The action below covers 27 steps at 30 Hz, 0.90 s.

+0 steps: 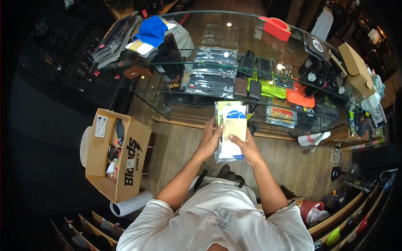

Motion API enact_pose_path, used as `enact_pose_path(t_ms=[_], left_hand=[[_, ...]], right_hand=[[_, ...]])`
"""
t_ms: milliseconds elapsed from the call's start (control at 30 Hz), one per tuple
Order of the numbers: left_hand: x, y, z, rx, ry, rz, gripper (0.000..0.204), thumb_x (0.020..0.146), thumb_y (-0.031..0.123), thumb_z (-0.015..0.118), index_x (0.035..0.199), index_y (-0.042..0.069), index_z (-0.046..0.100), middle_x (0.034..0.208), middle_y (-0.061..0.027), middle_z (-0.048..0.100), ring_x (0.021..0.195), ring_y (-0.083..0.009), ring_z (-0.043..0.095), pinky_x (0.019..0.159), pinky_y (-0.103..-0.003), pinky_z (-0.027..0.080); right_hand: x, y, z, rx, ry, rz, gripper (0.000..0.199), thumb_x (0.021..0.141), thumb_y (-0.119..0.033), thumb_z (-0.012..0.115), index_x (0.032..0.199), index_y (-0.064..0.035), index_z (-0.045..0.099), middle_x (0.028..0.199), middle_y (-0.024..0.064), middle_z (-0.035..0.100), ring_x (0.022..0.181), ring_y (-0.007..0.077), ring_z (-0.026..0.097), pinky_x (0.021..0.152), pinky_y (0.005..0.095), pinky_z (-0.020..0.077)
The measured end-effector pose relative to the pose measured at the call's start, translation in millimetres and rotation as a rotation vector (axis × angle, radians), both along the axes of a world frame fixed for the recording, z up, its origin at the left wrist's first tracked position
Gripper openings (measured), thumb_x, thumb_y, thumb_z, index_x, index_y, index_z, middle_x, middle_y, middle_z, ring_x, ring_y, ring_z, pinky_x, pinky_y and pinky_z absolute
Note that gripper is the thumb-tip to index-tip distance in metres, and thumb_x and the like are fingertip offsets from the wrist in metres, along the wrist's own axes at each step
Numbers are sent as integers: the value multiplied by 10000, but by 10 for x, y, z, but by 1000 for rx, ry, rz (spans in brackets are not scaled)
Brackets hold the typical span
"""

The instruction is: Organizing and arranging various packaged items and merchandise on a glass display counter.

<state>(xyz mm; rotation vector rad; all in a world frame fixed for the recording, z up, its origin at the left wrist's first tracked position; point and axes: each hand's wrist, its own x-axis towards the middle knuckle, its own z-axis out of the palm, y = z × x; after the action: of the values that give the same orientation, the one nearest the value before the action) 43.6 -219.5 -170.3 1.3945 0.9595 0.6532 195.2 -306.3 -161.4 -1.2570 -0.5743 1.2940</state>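
Note:
In front of my body, above the wooden floor, I hold a small stack of flat plastic packets between both hands. The top one shows cream, white and blue; a yellow-green edge of another peeks out at the far left corner. My left hand grips the left side of the stack, thumb toward its face. On the right side, my right hand is closed around the edge, its thumb pressing on the top packet. Most of the fingers are hidden beneath the stack.
A glass display counter stands ahead, with packaged goods, wallets and an orange cap inside. On it lie blue cloth, a stack of packages and a red tape dispenser. An open cardboard box sits left.

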Motion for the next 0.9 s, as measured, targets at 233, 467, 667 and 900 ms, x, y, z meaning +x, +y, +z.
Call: enact_pose_path(t_ms=[233, 467, 667, 900], left_hand=[[-50, -99, -380, -173, -43, -50, 757, 1039, 507, 505, 1549, -8, 292, 1462, -221, 492, 1358, -304, 477, 1131, -394, 356], [-540, 78, -612, -289, -101, -33, 849, 997, 495, 595, 1590, 11, 225, 1477, -229, 478, 1376, -298, 458, 1140, -389, 358], [-1286, 392, -577, -206, -208, -51, 970, 997, 507, 609, 1624, 3, 68, 1595, -251, 307, 1455, -314, 372, 1173, -391, 327], [-1861, 847, -1174, -560, -319, 104, 514, 974, 299, 659, 1354, -18, 518, 1161, -137, 664, 1031, -207, 670, 869, -339, 563]], right_hand=[[-393, -131, -459, -87, -48, -39, 861, 851, -189, 828, 1472, 16, 268, 1346, 165, 548, 1253, 242, 556, 1052, 350, 463], [-895, 68, -507, -142, -154, 10, 848, 821, -200, 857, 1439, 8, 314, 1343, 154, 530, 1264, 223, 540, 1069, 362, 454], [-1396, 388, -729, -26, 72, 95, 843, 820, -167, 856, 1444, 6, 318, 1286, 149, 593, 1171, 214, 616, 979, 347, 525], [-1772, 1196, -1328, -156, 57, 226, 827, 844, -214, 841, 1427, 65, 325, 1293, 197, 608, 1143, 255, 645, 923, 365, 568]])
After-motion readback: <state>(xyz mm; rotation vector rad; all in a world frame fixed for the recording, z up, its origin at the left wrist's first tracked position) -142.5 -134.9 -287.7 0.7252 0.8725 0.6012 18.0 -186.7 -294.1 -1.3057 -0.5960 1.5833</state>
